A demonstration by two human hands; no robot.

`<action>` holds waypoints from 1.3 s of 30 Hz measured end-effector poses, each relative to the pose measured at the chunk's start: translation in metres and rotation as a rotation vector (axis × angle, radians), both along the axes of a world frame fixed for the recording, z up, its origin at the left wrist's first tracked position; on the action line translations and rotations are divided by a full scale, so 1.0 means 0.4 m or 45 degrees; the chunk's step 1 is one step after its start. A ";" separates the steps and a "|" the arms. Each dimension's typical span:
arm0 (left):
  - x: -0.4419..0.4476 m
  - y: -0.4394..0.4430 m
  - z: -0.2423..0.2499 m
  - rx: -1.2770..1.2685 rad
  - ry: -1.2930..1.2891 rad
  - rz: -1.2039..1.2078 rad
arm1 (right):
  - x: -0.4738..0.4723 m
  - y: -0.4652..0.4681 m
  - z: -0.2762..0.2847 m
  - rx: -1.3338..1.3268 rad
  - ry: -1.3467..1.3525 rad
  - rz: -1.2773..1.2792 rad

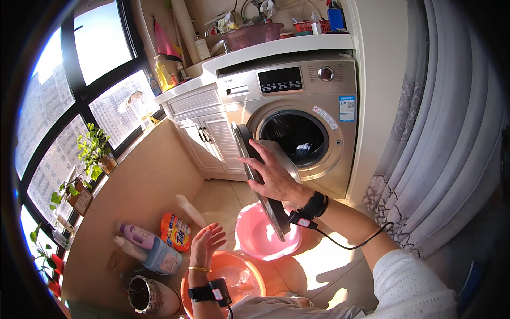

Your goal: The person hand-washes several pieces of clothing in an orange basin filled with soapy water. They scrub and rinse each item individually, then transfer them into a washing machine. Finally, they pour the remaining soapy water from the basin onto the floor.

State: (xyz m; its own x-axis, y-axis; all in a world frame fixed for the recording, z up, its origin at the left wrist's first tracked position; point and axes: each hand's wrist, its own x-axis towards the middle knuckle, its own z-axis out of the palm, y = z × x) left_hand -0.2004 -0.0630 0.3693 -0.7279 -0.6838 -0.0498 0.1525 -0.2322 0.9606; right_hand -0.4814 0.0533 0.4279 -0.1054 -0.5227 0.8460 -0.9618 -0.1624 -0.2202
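Note:
My right hand [275, 175] lies with spread fingers across the edge of the open round door [269, 199] of a front-loading Haier washing machine [239, 105]. It touches the door without grasping it. Inside the dark drum [285, 131] rests a small dark and white bundle of cloth [303, 149]. My left hand [206, 241] is raised over the orange basin [261, 279], empty, with its fingers apart. Sudsy water [239, 281] shows in that basin. A pink basin [249, 239] stands on the floor beneath the door, which partly hides it.
At the left wall stand detergent bottles [161, 255], an orange Tide bag [175, 233] and a tall vase [155, 297]. Potted plants [95, 147] line the windowsill. A counter [275, 47] above the washer carries a purple basin [253, 35]. Right is a curtain [442, 131].

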 end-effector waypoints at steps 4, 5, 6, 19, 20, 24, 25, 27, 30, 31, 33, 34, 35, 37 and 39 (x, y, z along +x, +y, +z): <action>0.066 0.046 -0.021 -0.197 -0.160 0.003 | -0.157 0.160 -0.054 -0.252 -0.243 -0.264; 0.098 0.048 -0.033 -0.204 -0.163 0.045 | -0.204 0.180 -0.071 -0.212 -0.423 -0.296; 0.132 0.046 -0.047 -0.176 -0.195 0.112 | -0.256 0.192 -0.084 -0.195 -0.510 -0.358; 0.386 0.108 -0.084 0.078 -0.290 0.733 | -0.469 0.245 -0.156 0.218 0.117 -0.923; 0.380 0.111 -0.071 0.093 -0.281 0.700 | -0.475 0.248 -0.162 0.362 0.105 -0.917; 0.382 0.098 -0.077 0.099 -0.245 0.641 | -0.512 0.248 -0.191 0.289 0.401 -1.107; 0.385 0.083 -0.090 0.118 -0.252 0.661 | -0.520 0.246 -0.199 0.323 0.326 -1.087; 0.366 0.035 -0.125 0.164 -0.250 0.696 | -0.534 0.248 -0.212 0.458 0.231 -1.134; 0.351 0.008 -0.178 0.154 -0.240 0.688 | -0.548 0.254 -0.223 0.323 0.274 -1.051; 0.345 0.002 -0.188 0.154 -0.244 0.665 | -0.555 0.256 -0.221 0.329 0.247 -1.018; 0.331 -0.002 -0.199 0.163 -0.233 0.626 | -0.573 0.265 -0.216 0.431 0.337 -1.068; 0.323 -0.002 -0.201 0.166 -0.224 0.604 | -0.584 0.269 -0.211 0.572 0.361 -1.112; 0.318 -0.002 -0.199 0.196 -0.207 0.577 | -0.593 0.275 -0.207 0.512 0.361 -1.062; 0.307 0.000 -0.195 0.184 -0.270 0.612 | -0.605 0.285 -0.197 0.507 0.329 -0.980; 0.297 -0.004 -0.191 0.186 -0.290 0.607 | -0.608 0.296 -0.185 0.598 0.331 -0.959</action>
State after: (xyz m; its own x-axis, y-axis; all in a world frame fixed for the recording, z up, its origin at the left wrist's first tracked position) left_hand -0.0817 -0.0646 0.2928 -0.2988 -0.9094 -0.2892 0.0653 -0.3218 0.9445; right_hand -0.7247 0.1715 0.3538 -0.3934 -0.6886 0.6091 -0.8056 0.5774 0.1325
